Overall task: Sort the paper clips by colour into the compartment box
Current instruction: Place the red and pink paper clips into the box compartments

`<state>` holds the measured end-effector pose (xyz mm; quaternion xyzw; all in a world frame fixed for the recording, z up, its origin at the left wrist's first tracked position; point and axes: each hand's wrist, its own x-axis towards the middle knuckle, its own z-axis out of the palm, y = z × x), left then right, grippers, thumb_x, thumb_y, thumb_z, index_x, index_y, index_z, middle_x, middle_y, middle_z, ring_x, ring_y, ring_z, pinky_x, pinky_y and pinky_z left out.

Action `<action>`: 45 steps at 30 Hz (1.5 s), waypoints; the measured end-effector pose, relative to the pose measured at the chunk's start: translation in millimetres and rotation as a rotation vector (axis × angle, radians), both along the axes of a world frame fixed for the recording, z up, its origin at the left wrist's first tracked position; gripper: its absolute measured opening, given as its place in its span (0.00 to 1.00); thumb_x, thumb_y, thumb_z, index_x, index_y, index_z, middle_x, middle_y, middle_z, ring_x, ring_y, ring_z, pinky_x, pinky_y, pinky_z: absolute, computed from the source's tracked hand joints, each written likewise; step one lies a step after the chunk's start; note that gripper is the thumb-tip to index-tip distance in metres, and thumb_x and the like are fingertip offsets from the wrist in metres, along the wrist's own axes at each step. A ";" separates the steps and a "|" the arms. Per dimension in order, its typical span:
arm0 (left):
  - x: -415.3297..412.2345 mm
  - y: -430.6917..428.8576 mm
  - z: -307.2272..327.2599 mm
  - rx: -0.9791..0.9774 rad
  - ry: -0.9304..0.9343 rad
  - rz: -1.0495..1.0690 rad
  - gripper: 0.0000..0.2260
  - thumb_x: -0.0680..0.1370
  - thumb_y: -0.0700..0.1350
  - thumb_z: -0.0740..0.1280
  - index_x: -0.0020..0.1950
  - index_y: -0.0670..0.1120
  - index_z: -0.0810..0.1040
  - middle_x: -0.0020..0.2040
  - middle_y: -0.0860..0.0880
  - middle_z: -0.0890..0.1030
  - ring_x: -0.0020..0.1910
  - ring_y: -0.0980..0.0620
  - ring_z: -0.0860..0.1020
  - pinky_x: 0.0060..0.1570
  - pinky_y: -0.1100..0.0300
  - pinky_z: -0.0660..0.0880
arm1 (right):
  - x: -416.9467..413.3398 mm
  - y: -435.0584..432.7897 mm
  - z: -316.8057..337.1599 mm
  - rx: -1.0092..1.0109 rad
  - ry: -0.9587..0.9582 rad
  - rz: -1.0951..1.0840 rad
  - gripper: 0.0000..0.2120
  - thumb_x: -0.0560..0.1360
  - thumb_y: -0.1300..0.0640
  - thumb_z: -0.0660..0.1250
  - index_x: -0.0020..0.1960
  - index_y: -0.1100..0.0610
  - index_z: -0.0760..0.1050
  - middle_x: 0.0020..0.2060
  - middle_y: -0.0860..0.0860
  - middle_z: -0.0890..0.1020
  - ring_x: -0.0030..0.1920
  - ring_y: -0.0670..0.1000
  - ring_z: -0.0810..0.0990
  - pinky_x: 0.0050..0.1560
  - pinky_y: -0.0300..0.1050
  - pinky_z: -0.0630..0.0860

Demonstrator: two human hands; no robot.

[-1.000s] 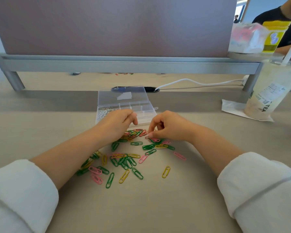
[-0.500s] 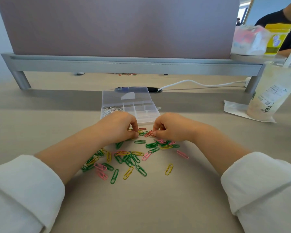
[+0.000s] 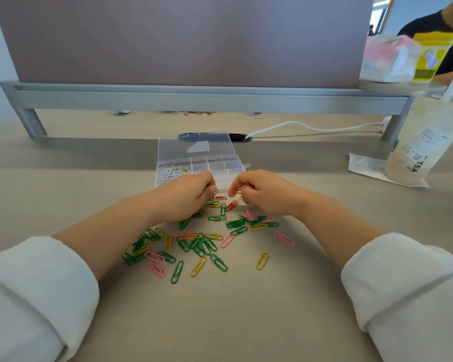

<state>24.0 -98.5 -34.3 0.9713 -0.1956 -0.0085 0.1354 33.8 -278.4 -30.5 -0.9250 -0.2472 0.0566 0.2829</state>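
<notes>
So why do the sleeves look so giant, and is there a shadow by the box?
Head view: the wide-angle lens stretches the sleeves at the bottom corners. Head view: a soft shadow from the grey bar crosses the table at the lid of the compartment box, and the paper clips look sharp.

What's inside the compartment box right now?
White paper clips lie in the left compartment of the compartment box; no coloured clips show in the other visible cells. The left hand and right hand hide its near row.
</notes>
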 end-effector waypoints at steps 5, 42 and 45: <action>2.8 -0.2 -3.0 -0.158 -0.036 0.024 0.07 0.82 0.45 0.52 0.46 0.47 0.66 0.36 0.54 0.77 0.35 0.58 0.72 0.35 0.64 0.67 | -0.3 1.2 -1.7 0.046 -0.013 -0.021 0.12 0.80 0.57 0.55 0.39 0.54 0.70 0.31 0.46 0.70 0.31 0.44 0.67 0.31 0.31 0.65; 7.6 -4.4 -4.6 0.178 -0.132 0.053 0.08 0.78 0.50 0.61 0.54 0.50 0.76 0.40 0.53 0.70 0.43 0.53 0.68 0.44 0.60 0.67 | -3.3 4.9 -5.5 -0.313 -0.338 0.047 0.11 0.78 0.53 0.57 0.53 0.56 0.75 0.44 0.53 0.80 0.44 0.55 0.75 0.41 0.45 0.69; 5.0 -6.5 -3.0 0.213 -0.079 0.041 0.07 0.79 0.49 0.59 0.54 0.48 0.72 0.40 0.53 0.69 0.43 0.53 0.68 0.43 0.61 0.64 | -2.6 5.6 -8.2 -0.277 -0.334 0.022 0.10 0.80 0.54 0.53 0.51 0.57 0.71 0.43 0.55 0.79 0.42 0.56 0.73 0.40 0.47 0.67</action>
